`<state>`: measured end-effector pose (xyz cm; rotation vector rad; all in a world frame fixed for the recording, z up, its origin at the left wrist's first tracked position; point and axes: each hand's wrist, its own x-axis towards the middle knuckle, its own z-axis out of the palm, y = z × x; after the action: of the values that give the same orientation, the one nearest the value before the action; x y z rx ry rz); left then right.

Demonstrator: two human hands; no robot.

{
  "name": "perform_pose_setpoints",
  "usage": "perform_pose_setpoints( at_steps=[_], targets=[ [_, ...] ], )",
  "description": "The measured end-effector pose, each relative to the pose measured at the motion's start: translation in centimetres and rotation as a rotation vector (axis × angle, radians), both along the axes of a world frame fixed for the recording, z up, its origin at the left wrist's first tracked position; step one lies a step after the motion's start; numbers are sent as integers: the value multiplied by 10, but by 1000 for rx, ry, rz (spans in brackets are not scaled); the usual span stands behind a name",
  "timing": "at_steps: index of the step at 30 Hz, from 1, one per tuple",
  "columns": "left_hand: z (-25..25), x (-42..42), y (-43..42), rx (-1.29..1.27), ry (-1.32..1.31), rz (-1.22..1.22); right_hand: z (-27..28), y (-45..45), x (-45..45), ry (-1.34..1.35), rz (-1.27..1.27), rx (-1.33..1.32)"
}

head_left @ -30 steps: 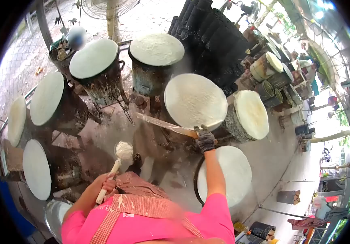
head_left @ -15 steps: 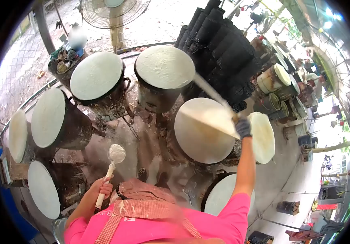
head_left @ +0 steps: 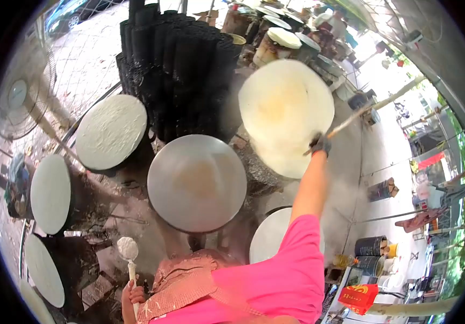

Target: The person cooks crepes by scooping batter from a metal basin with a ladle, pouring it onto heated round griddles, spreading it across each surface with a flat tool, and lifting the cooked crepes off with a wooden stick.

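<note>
My left hand (head_left: 135, 294), at the lower left, is closed around the pale handle of a ladle (head_left: 127, 248), whose bowl is heaped with white batter. My right hand (head_left: 319, 144), in a dark glove, reaches out to the right, closed on a long thin stick (head_left: 347, 123). It is at the lower right edge of a large round flatbread (head_left: 283, 108), pale with a yellow-brown middle. Whether its fingers also pinch the flatbread is unclear. In front of me is a bare round griddle (head_left: 197, 181) with a brownish centre.
Round griddles coated with white batter (head_left: 111, 132) (head_left: 50, 194) (head_left: 44, 270) curve along my left. Another pale round griddle (head_left: 270, 237) is partly behind my right arm. Black cylinders (head_left: 173, 70) are stacked ahead. A fan (head_left: 19, 94) stands at far left, a red bag (head_left: 358, 298) at lower right.
The flatbread, half folded over the griddle before, now lies spread out to the right, and the griddle is bare. My view has turned right. My left hand still holds the ladle.
</note>
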<state>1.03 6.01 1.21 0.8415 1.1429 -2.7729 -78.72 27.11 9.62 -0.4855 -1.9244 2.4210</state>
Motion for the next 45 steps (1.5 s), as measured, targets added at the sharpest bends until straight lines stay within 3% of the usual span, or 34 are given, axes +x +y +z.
perform_pose_setpoints(
  at_steps=[1, 2, 5, 6, 7, 8, 11, 15, 18, 22, 25, 28, 31, 34, 36, 37, 38, 41, 43, 45],
  targets=[
    [12, -14, -3, 33, -24, 7, -28, 11, 4, 12, -97, -57],
    [19, -26, -7, 91, -69, 54, -69, 35, -7, -20, -8, -218],
    [40, -54, -12, 50, -99, 58, -137, 64, 1, -269, -203, -125],
    [40, -61, -14, 36, -105, 43, -188, 89, -32, -395, 82, 303],
    [41, -67, -16, 21, -113, 30, -239, 114, -66, -504, 529, 1122],
    [41, -69, -18, 8, -123, 20, -287, 137, -96, -468, 794, 1576],
    [41, -65, -21, -19, -158, -1, -278, 153, -104, -305, 842, 1929],
    [28, -55, -17, -87, 25, 12, -201, 137, -66, -331, 526, 1789],
    [23, -46, -7, -244, -13, 93, -182, 74, -46, -28, 450, 1694],
    [5, -20, 5, -416, -33, 198, -167, -97, 41, 514, 493, 1340],
    [-3, -2, 25, -470, -66, 370, -161, -210, 153, 789, 654, 1067],
    [12, 28, 36, -363, -125, 562, -160, -284, 279, 944, 878, 881],
    [3, 87, 65, -503, -169, 682, -165, -320, 405, 1012, 1115, 737],
    [-18, 147, 101, -477, -273, 845, -168, -341, 535, 1033, 1489, 632],
    [-11, 180, 127, -508, -332, 894, -144, -350, 632, 921, 2018, 627],
    [-3, 193, 140, -383, -420, 948, -122, -355, 682, 793, 2310, 634],
    [-14, 193, 154, -421, -534, 978, -167, -374, 700, 930, 2310, 579],
    [-3, 214, 185, -360, -854, 945, -127, -377, 780, 1133, 2156, 892],
    [-15, 219, 211, -289, -632, 1165, -126, -393, 798, 1262, 2065, 1008],
    [-4, 215, 219, -241, -693, 1228, -176, -440, 785, 1165, 1816, 1154]
  ],
)
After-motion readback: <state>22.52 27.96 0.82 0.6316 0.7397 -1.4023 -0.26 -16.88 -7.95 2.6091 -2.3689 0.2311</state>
